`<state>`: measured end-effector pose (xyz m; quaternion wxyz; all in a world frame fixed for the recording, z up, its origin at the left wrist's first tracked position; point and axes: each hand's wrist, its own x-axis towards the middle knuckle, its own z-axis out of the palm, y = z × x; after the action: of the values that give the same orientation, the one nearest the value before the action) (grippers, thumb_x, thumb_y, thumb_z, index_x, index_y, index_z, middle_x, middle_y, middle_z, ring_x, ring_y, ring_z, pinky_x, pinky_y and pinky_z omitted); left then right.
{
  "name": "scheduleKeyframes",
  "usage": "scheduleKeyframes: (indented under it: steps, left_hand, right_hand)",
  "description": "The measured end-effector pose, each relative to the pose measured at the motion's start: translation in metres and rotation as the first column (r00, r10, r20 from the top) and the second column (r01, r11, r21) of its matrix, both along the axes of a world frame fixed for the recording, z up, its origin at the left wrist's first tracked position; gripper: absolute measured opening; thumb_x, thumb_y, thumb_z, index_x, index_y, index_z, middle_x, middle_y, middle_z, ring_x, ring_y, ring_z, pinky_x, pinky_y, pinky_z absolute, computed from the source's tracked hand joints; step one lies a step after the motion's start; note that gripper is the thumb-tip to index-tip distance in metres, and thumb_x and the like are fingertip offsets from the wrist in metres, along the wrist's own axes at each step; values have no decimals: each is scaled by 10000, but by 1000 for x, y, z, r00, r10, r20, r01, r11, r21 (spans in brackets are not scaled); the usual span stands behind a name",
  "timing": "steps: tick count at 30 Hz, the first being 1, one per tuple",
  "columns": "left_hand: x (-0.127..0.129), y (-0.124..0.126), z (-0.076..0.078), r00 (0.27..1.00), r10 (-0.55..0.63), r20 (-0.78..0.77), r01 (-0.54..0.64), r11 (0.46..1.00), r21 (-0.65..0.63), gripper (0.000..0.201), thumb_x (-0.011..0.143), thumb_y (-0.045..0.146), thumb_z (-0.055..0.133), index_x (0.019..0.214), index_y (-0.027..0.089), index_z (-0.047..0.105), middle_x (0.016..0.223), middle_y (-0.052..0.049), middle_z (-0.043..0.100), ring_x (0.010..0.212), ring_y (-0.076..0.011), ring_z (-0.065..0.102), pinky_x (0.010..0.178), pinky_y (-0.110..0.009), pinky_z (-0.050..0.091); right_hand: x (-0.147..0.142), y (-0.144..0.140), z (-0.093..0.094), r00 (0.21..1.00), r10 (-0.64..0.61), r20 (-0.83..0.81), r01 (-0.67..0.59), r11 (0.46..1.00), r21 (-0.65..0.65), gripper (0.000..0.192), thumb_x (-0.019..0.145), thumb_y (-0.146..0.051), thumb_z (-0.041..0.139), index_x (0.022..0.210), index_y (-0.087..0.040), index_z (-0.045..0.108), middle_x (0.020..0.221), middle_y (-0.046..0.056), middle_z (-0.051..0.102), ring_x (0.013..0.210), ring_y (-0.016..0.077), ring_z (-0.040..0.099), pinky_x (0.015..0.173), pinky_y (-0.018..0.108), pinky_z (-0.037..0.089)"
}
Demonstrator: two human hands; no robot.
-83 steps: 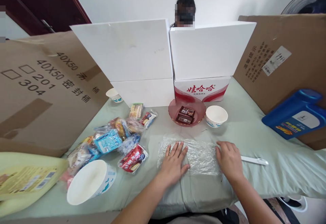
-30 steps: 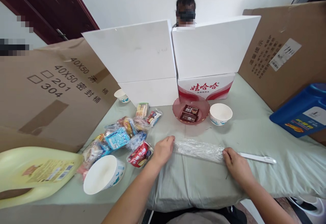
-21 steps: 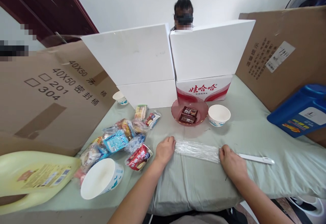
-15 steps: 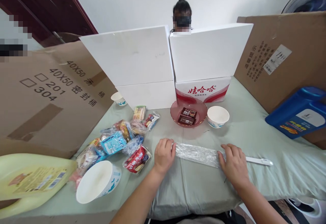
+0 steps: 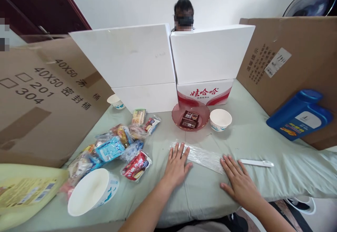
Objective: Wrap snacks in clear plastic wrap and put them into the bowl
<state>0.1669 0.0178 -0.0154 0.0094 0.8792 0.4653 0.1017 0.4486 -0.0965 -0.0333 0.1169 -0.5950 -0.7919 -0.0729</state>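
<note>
A flat strip of clear plastic film (image 5: 204, 157) lies on the cloth-covered table, crinkled and folded long and narrow. My left hand (image 5: 177, 165) rests flat on its left end, fingers spread, palm down. On its right end lie the outstretched fingers of my right hand (image 5: 238, 179), thumb apart. Just beyond that hand is a slim white plastic handle-like strip (image 5: 258, 163); its left end is near my fingers. Farther back, a pink glass dish (image 5: 176, 122) holds dark brown wrapped snacks (image 5: 190, 119), with a white paper bowl (image 5: 220, 120) beside it.
Wrapped snacks (image 5: 110, 149) are heaped at left, behind a large paper bowl (image 5: 91, 193) and a yellow jug (image 5: 28, 193). White boxes (image 5: 126, 59) stand at the back, cardboard (image 5: 47, 102) at the sides. A blue bottle (image 5: 298, 116) leans right. Behind sits a person (image 5: 183, 10).
Both hands have gone from curled fingers gripping the film to lying flat with fingers spread. The film now looks flatter. The view has shifted slightly.
</note>
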Motion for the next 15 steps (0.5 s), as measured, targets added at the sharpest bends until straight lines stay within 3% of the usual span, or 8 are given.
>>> scheduleKeyframes:
  steps: [3, 6, 8, 12, 15]
  left_hand:
    - [12, -16, 11, 994, -52, 93, 52, 999, -3, 342, 913, 304, 522, 1239, 215, 580, 1351, -114, 516, 1285, -335, 396, 1047, -531, 325]
    - [29, -36, 18, 967, -165, 196, 184, 979, -83, 196, 882, 250, 540, 1044, 194, 634, 1091, -99, 612, 1059, -280, 517, 918, -454, 431]
    - [36, -45, 18, 935, -240, 263, 276, 955, -111, 151, 865, 229, 547, 983, 185, 631, 1009, -88, 617, 995, -263, 523, 880, -431, 440]
    - [35, -47, 12, 837, -373, 400, 442, 892, -93, 150, 857, 181, 493, 925, 195, 626, 1009, -71, 632, 1036, -248, 512, 937, -429, 387]
    - [27, -43, 12, 725, -442, 528, 580, 805, -124, 150, 835, 215, 473, 890, 208, 612, 935, -50, 655, 1002, -229, 540, 945, -411, 373]
  right_hand:
    - [4, -29, 9, 998, 57, -32, -58, 998, -5, 720, 816, -595, 576, 1422, -241, 414, 1358, 108, 551, 1200, 301, 505, 991, 459, 340]
    - [-3, -48, 22, 986, 132, -98, -135, 991, -21, 322, 832, -383, 626, 1142, -299, 611, 1084, 55, 675, 939, 238, 610, 828, 392, 439]
    - [-10, -51, 36, 969, 194, -152, -196, 981, 5, 148, 841, -220, 575, 959, -292, 628, 1004, 36, 679, 910, 220, 618, 795, 373, 460]
    - [-23, -41, 73, 898, 307, -314, -315, 949, 27, 143, 831, -141, 532, 878, -271, 569, 991, 45, 676, 1027, 236, 607, 880, 400, 471]
    - [-31, -27, 97, 803, 337, -492, -430, 899, -86, 173, 872, -108, 466, 908, -262, 535, 826, 19, 648, 808, 177, 620, 756, 327, 496]
